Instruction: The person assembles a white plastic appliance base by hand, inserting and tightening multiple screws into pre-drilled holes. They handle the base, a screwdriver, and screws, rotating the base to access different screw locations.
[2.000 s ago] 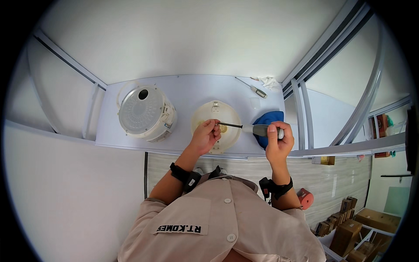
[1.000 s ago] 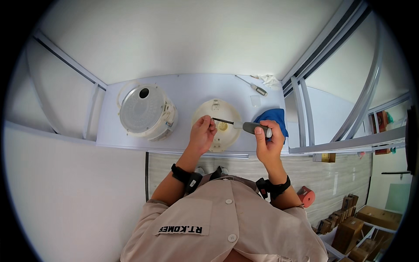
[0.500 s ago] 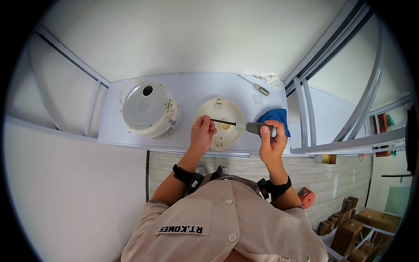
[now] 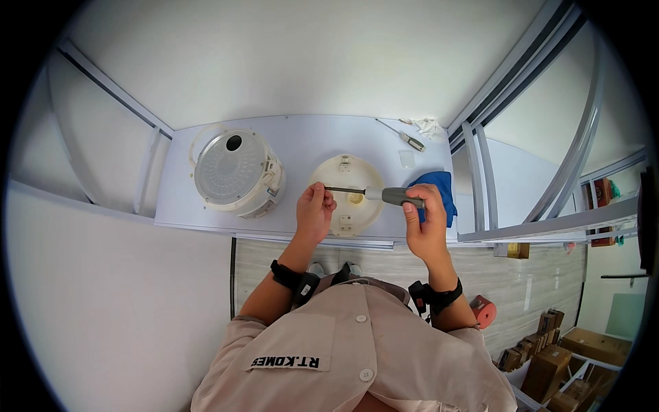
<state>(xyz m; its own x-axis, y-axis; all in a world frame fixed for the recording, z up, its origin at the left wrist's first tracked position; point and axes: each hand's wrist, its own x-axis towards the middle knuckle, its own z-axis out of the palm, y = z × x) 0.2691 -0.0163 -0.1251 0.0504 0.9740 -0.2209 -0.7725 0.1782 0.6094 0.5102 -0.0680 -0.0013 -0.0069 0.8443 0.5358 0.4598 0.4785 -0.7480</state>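
Note:
A screwdriver (image 4: 395,197) with a grey handle and dark shaft lies nearly level between my hands, its tip toward the left. My right hand (image 4: 427,223) is closed round the handle's back end. The thumb and finger of my left hand (image 4: 315,216) pinch the shaft at its tip; whether a small screw is there too, I cannot tell. Below the tool, a round cream-coloured lid-like part (image 4: 365,214) rests on the white table, with small metal fittings at its far and near sides. Beside my right hand is a blue cloth (image 4: 445,187).
A white round appliance (image 4: 237,172), like a rice cooker, with a dark hole in its top, stands at the left. At the back right are a second screwdriver (image 4: 412,141), a crumpled white tissue (image 4: 428,128) and a small clear piece (image 4: 406,158). Metal frame bars (image 4: 480,178) border the right.
The screwdriver and both hands have shifted slightly left. My right hand now grips farther back on the handle, showing more of it.

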